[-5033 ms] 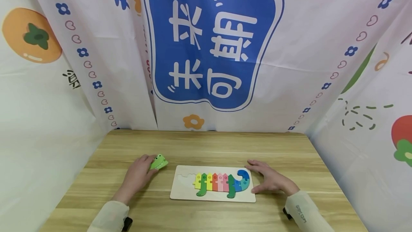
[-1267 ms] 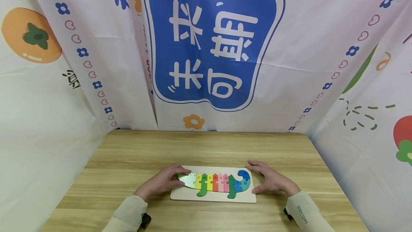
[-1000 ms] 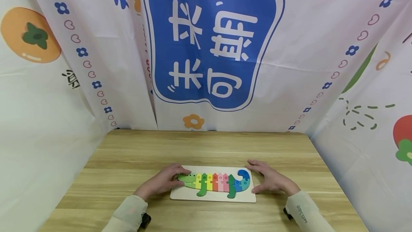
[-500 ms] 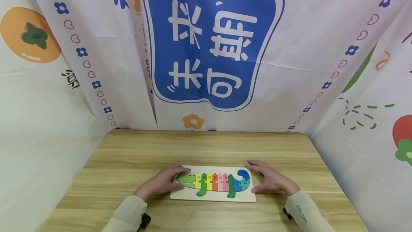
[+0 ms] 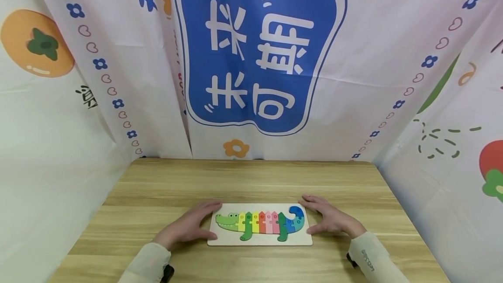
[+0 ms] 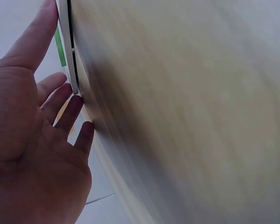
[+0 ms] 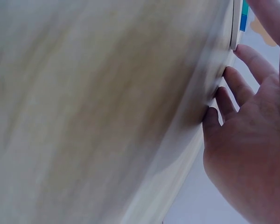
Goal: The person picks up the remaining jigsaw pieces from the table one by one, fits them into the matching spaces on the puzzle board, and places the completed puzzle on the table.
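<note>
A wooden crocodile puzzle (image 5: pixel 262 224) lies flat on the table, its light board (image 5: pixel 261 241) carrying a row of coloured body pieces. At its left end sits the green head piece (image 5: pixel 227 221), level with its neighbours. My left hand (image 5: pixel 191 223) spans the board's left end, thumb near the front corner and fingers near the back one. In the left wrist view, thumb and fingertips meet the board's edge. Beside the blue tail (image 5: pixel 297 219), my right hand (image 5: pixel 331 218) touches the right end, fingers spread and fairly straight. Neither hand covers the pieces.
The wood-grain table (image 5: pixel 251 182) surrounds the board. A printed white cloth (image 5: pixel 334 112) with a large blue sign hangs behind the table's back edge, and more cloth walls stand at both sides. Dark wrist straps show at both sleeves.
The left hand has brought the green crocodile head from the table's left into the board. Since half a second ago it has let go and drawn back to the left edge. The right hand stays put.
</note>
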`<state>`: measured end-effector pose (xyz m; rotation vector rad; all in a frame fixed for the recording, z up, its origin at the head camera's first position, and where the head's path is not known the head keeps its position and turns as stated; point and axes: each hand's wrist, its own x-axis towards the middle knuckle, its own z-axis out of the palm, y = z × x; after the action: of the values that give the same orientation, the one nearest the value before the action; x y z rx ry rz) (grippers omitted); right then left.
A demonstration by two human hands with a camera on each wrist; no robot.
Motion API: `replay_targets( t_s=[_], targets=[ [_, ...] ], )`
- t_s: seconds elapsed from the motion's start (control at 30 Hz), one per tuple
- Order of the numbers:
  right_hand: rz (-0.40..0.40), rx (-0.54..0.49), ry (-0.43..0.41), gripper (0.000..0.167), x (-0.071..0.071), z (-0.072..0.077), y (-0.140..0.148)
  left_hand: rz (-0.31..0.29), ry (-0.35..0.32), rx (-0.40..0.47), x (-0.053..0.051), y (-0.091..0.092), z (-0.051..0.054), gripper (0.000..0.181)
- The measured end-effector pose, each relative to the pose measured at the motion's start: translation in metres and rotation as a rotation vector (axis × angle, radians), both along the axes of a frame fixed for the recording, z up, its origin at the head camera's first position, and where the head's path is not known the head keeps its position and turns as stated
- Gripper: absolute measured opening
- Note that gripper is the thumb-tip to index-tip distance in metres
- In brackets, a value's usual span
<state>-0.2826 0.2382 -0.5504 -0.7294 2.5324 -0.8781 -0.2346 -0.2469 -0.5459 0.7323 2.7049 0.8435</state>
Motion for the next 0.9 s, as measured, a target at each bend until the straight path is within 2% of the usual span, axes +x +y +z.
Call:
replay_targets(
  t_s=[0.43,0.77,0.83,0.9],
  targets=[
    [-0.005,0.0,0.001,0.094,-0.001,-0.0025,0.0006,-0.009,-0.001,-0.015,0.0004,-0.0002,0.0003,0.092],
    [-0.001,0.016,0.013,0.092,-0.0019,0.0011,-0.0017,0.028,-0.048,-0.026,0.0004,-0.002,0.0035,0.091],
    [-0.021,0.015,0.015,0.09,-0.0019,0.0028,-0.0017,0.047,-0.036,-0.019,0.001,-0.0043,0.004,0.088],
    [-0.054,0.007,0.03,0.087,-0.0016,0.005,-0.0012,0.064,0.039,-0.032,0.0003,-0.0084,0.0047,0.085]
  ],
)
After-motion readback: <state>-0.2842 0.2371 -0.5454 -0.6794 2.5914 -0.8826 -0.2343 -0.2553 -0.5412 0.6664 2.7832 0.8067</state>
